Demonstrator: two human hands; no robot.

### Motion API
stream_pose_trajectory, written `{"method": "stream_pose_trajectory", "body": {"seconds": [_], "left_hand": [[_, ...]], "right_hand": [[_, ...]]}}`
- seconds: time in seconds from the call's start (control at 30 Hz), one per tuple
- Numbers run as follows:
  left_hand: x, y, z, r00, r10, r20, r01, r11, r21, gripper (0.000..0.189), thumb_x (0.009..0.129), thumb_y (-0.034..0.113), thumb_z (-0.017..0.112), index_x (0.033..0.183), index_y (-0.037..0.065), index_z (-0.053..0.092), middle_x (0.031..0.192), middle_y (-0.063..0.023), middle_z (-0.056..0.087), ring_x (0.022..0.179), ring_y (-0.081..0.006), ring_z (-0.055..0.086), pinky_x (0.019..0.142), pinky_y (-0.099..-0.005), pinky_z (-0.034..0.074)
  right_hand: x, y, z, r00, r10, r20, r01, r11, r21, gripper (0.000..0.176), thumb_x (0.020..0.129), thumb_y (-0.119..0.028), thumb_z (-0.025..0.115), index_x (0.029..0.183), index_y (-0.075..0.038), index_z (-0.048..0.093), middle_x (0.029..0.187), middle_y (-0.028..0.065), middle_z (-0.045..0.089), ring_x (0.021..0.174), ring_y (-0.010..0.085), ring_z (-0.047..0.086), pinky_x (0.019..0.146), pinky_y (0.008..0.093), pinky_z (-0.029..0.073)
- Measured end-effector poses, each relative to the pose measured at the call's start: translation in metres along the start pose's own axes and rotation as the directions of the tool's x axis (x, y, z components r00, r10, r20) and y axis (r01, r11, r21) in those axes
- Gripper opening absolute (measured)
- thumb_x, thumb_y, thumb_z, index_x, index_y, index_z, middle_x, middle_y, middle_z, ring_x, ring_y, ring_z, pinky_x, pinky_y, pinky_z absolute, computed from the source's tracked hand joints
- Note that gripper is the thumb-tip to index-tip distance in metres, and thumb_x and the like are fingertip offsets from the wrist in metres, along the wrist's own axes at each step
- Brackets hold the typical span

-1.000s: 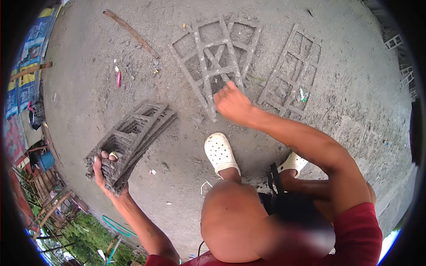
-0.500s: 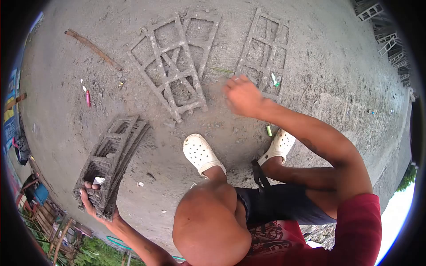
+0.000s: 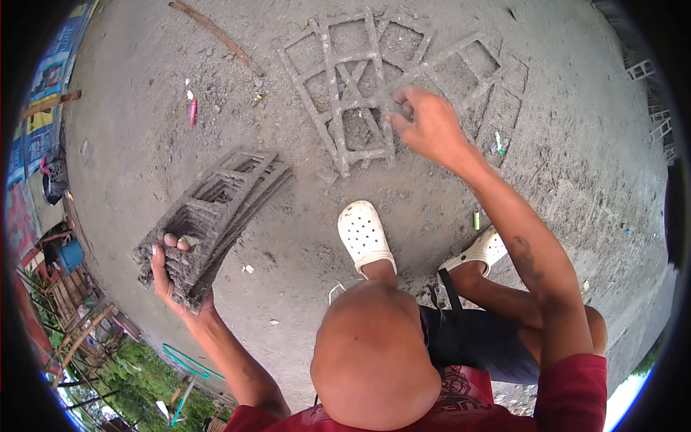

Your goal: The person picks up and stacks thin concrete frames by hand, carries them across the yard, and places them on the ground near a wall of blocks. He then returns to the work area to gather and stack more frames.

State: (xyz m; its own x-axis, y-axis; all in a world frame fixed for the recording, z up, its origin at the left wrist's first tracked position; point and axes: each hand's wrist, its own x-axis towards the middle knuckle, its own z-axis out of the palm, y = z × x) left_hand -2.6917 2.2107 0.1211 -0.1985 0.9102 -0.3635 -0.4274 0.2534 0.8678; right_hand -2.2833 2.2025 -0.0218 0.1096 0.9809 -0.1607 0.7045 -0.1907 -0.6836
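Note:
My left hand is wrapped round the near end of a stack of mud-caked, ladder-shaped frames, which tilts up to the right. My right hand has its fingers curled at the near end of a single grey frame. That frame slants away to the upper right, and the fingers partly hide its end. Just left of this hand, several similar frames overlap in a fan on the ground.
Rectangular outlines mark the ground at right. A wooden stick, a pink tube and a green lighter-like piece lie about. My white clogs stand close to the frames. More frames are at the far right.
The single frame at right has swung from nearly straight to a slant, its near end now at my right hand. The view has shifted left; my left hand still holds the stack.

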Motion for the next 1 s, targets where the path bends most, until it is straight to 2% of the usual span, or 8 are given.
{"method": "stream_pose_trajectory", "body": {"seconds": [0.17, 0.27, 0.37, 0.47, 0.67, 0.77, 0.9, 1.0], "left_hand": [[-0.001, -0.001, -0.008, 0.999, -0.038, -0.006, 0.038, 0.999, -0.024, 0.018, 0.095, 0.019, 0.057, 0.102, 0.004, 0.061, 0.097, -0.0088, 0.068, 0.086, -0.0204, 0.064, 0.081, -0.0382, 0.055], [-0.001, 0.001, -0.013, 0.996, -0.025, -0.091, 0.025, 1.000, 0.001, 0.020, 0.094, 0.019, 0.058, 0.105, 0.002, 0.059, 0.097, -0.0090, 0.066, 0.083, -0.0211, 0.063, 0.077, -0.0383, 0.055], [0.000, 0.001, -0.021, 0.998, -0.017, -0.053, 0.020, 0.999, 0.045, 0.023, 0.094, 0.022, 0.058, 0.105, 0.002, 0.058, 0.097, -0.0071, 0.064, 0.086, -0.0202, 0.062, 0.083, -0.0402, 0.052], [0.000, 0.002, -0.023, 0.994, -0.109, -0.029, 0.110, 0.994, 0.020, 0.024, 0.095, 0.024, 0.057, 0.105, 0.002, 0.058, 0.097, -0.0056, 0.063, 0.088, -0.0188, 0.060, 0.086, -0.0408, 0.050], [0.000, 0.004, -0.023, 0.993, -0.089, -0.076, 0.095, 0.992, 0.079, 0.024, 0.094, 0.024, 0.057, 0.107, 0.003, 0.059, 0.096, -0.0044, 0.064, 0.087, -0.0175, 0.062, 0.086, -0.0426, 0.051], [0.003, 0.002, -0.016, 0.994, -0.085, -0.065, 0.092, 0.990, 0.105, 0.025, 0.095, 0.025, 0.056, 0.107, 0.003, 0.059, 0.095, -0.0037, 0.064, 0.085, -0.0171, 0.063, 0.083, -0.0418, 0.053], [0.002, 0.001, -0.026, 0.995, -0.089, -0.043, 0.092, 0.993, 0.068, 0.024, 0.096, 0.023, 0.055, 0.106, 0.002, 0.058, 0.096, -0.0065, 0.063, 0.085, -0.0191, 0.063, 0.081, -0.0409, 0.054], [0.001, 0.003, -0.020, 0.997, -0.063, -0.037, 0.064, 0.998, 0.023, 0.020, 0.096, 0.019, 0.056, 0.105, 0.001, 0.058, 0.096, -0.0096, 0.064, 0.086, -0.0216, 0.064, 0.080, -0.0421, 0.055]], "right_hand": [[-0.009, -0.032, 0.088, 0.967, -0.112, -0.227, 0.150, 0.976, 0.158, 0.027, 0.083, -0.014, 0.065, 0.102, 0.002, 0.055, 0.084, 0.0187, 0.062, 0.078, 0.0375, 0.062, 0.073, 0.0469, 0.049], [-0.029, -0.041, 0.102, 0.991, 0.129, -0.044, -0.115, 0.964, 0.238, 0.025, 0.085, -0.018, 0.061, 0.097, 0.003, 0.055, 0.084, 0.0199, 0.062, 0.076, 0.0391, 0.061, 0.072, 0.0487, 0.049], [-0.023, -0.045, 0.083, 0.990, 0.109, 0.088, -0.117, 0.989, 0.090, 0.027, 0.086, -0.023, 0.057, 0.094, 0.003, 0.054, 0.081, 0.0204, 0.060, 0.072, 0.0404, 0.060, 0.069, 0.0501, 0.048], [-0.004, -0.066, 0.049, 0.994, 0.071, -0.081, -0.056, 0.983, 0.174, 0.029, 0.087, -0.025, 0.055, 0.091, 0.003, 0.054, 0.081, 0.0209, 0.059, 0.069, 0.0417, 0.059, 0.067, 0.0492, 0.049], [-0.007, -0.056, 0.062, 0.990, -0.138, -0.005, 0.138, 0.989, 0.047, 0.028, 0.087, -0.026, 0.056, 0.090, 0.002, 0.056, 0.091, 0.0197, 0.057, 0.081, 0.0376, 0.060, 0.067, 0.0490, 0.048], [-0.014, -0.035, 0.064, 0.895, -0.414, -0.165, 0.389, 0.906, -0.165, 0.026, 0.087, -0.025, 0.056, 0.091, 0.000, 0.057, 0.093, 0.0187, 0.055, 0.089, 0.0358, 0.060, 0.075, 0.0491, 0.047], [-0.021, 0.044, 0.000, 0.991, 0.042, 0.126, 0.004, 0.938, -0.347, 0.020, 0.079, -0.019, 0.059, 0.079, 0.001, 0.062, 0.086, 0.0201, 0.064, 0.079, 0.0365, 0.064, 0.075, 0.0464, 0.052], [-0.044, 0.137, -0.035, 0.824, 0.413, 0.388, -0.049, 0.734, -0.678, 0.023, 0.076, -0.021, 0.064, 0.082, 0.002, 0.065, 0.085, 0.0209, 0.066, 0.079, 0.0376, 0.067, 0.072, 0.0462, 0.054]]}}
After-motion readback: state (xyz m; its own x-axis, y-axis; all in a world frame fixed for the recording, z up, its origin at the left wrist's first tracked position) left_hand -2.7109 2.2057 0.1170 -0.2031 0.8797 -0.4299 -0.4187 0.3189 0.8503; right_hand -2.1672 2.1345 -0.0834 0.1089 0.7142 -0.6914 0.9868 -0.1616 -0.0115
